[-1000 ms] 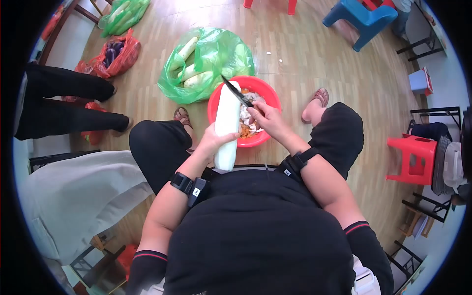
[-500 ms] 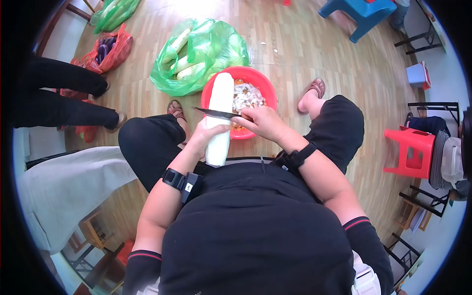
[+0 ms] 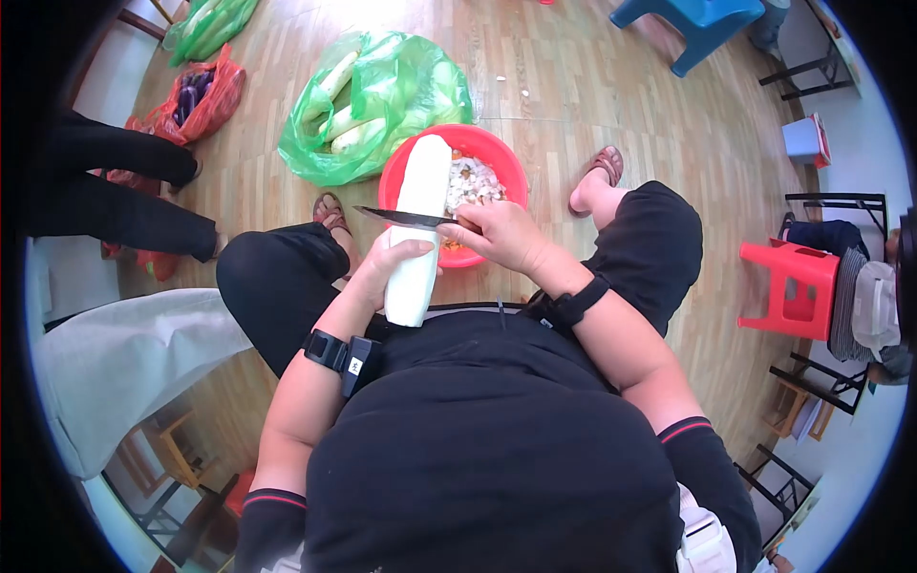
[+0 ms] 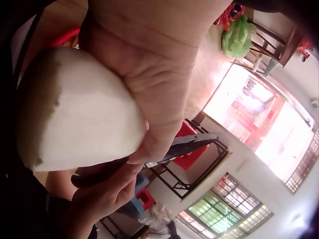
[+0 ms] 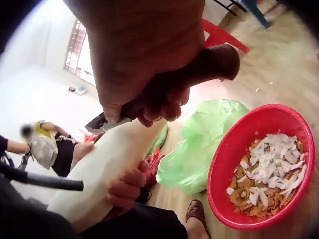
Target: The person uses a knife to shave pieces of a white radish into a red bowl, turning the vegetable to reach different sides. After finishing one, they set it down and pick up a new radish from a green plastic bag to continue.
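Observation:
A long white peeled vegetable (image 3: 413, 263) is gripped around its lower half by the left hand (image 3: 385, 265), its upper end over the red basin. In the left wrist view its blunt end (image 4: 84, 114) fills the left side, with the left hand (image 4: 149, 64) around it. The right hand (image 3: 504, 232) grips a knife by its handle, the dark blade (image 3: 396, 217) lying across the vegetable just above the left thumb. The right wrist view shows the right hand (image 5: 144, 55) curled round the brown handle (image 5: 212, 64), and the vegetable (image 5: 107, 169) below.
Beneath the hands a red basin (image 5: 212, 184) holds white and orange-brown scraps. Beyond it lies a green bag (image 3: 420, 86) of long pale vegetables. A person's dark-trousered legs (image 3: 143, 215) stand at the left; a red stool (image 3: 802, 286) is at the right and a blue stool (image 3: 702, 24) at the top right.
The right hand has brought the knife from the vegetable's upper end down to near the left thumb, its blade turning crosswise. The head view has shifted slightly, moving the surroundings left and up.

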The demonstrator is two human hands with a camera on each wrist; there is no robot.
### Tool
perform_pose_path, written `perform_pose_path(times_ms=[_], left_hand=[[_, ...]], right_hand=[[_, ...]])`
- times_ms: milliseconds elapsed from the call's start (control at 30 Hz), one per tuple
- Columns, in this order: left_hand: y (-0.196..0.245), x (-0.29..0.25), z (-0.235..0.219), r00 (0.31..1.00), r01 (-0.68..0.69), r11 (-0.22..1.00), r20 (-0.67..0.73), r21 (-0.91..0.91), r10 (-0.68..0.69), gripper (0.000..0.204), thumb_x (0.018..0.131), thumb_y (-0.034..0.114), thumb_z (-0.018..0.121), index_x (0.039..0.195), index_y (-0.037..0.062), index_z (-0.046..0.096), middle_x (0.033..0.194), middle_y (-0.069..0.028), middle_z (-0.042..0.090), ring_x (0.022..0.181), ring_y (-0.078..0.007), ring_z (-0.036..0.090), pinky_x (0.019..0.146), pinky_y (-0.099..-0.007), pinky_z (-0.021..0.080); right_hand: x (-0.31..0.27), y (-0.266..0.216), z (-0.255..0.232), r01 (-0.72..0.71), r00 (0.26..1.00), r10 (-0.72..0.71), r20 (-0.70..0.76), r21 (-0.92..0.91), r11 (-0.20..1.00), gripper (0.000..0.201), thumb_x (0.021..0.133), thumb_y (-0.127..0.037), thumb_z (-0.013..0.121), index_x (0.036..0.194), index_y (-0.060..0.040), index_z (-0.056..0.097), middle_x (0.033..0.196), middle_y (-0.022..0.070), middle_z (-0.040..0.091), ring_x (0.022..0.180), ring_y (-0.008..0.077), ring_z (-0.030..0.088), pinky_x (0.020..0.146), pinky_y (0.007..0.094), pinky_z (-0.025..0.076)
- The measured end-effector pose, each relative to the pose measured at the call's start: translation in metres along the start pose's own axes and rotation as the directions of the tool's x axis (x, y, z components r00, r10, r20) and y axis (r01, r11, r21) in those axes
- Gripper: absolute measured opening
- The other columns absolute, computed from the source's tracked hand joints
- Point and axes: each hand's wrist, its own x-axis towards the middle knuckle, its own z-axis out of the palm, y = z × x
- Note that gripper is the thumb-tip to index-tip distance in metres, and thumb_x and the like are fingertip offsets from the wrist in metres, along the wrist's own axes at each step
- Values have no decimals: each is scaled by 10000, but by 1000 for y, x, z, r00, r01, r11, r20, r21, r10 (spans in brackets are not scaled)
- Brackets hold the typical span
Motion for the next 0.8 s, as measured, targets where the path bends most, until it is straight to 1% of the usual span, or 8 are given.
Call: perform_pose_path(times_ms=[67, 167, 333, 467, 533, 567, 700, 800], left_hand=[[-2, 1, -3, 1000, 20, 998, 7, -65, -19, 483, 749, 226, 701, 1134, 4, 510, 872, -113, 610, 691, -211, 658, 620, -321, 548], [3, -4, 0, 1000, 6, 1000, 3, -24, -6, 491, 752, 225, 693, 1141, 0, 496, 864, -114, 608, 687, -212, 659, 621, -325, 551], [2, -3, -4, 999, 10, 997, -36, -71, -13, 501, 754, 223, 682, 1151, -10, 486, 860, -117, 608, 688, -214, 660, 620, -329, 554], [1, -3, -7, 999, 15, 999, -30, -28, -16, 510, 737, 271, 673, 1121, -21, 507, 856, -124, 613, 698, -224, 664, 647, -327, 552], [1, -4, -6, 1000, 7, 1000, -24, -30, -8, 507, 736, 268, 673, 1118, -23, 510, 857, -125, 614, 697, -223, 663, 647, -326, 552], [1, -3, -6, 1000, 2, 999, -18, -33, -2, 504, 735, 265, 673, 1115, -24, 512, 858, -126, 615, 697, -223, 663, 647, -325, 552], [0, -3, -6, 1000, -1, 999, -7, -35, 1, 487, 737, 258, 671, 1101, -27, 518, 855, -124, 617, 694, -222, 662, 647, -326, 553], [1, -4, -7, 1000, 12, 999, 12, -46, -11, 511, 745, 224, 685, 1149, -14, 482, 857, -123, 607, 681, -218, 658, 626, -325, 556]], right_hand=[[1, -1, 1, 1, 1000, -1, -8, -13, 1000, 401, 879, -418, 601, 675, -74, 569, 588, 116, 583, 536, 304, 598, 517, 396, 476], [4, 5, -2, -31, 999, 30, -36, -47, 998, 410, 876, -430, 601, 670, -77, 564, 582, 116, 578, 533, 308, 593, 512, 402, 472], [6, 10, -2, -80, 992, 67, -111, -118, 990, 406, 864, -400, 630, 682, -46, 552, 580, 146, 544, 534, 325, 565, 507, 413, 430], [5, 2, -2, -117, 991, 110, -72, -104, 988, 404, 866, -401, 630, 679, -52, 548, 580, 133, 549, 527, 315, 568, 507, 405, 436], [2, -3, -3, -22, 999, 21, -27, -47, 999, 405, 865, -431, 616, 662, -85, 562, 556, 107, 564, 517, 303, 581, 496, 399, 460], [1, -4, -1, -26, 999, 26, -19, -10, 1000, 406, 863, -429, 620, 655, -86, 561, 553, 104, 561, 515, 294, 583, 496, 396, 461], [3, 2, 1, -38, 999, 37, -32, -41, 998, 418, 861, -442, 620, 651, -85, 563, 558, 110, 564, 524, 296, 587, 501, 399, 461], [8, 17, -4, -112, 990, 101, -96, -120, 986, 435, 858, -459, 617, 645, -84, 563, 562, 115, 570, 534, 299, 591, 507, 403, 463]])
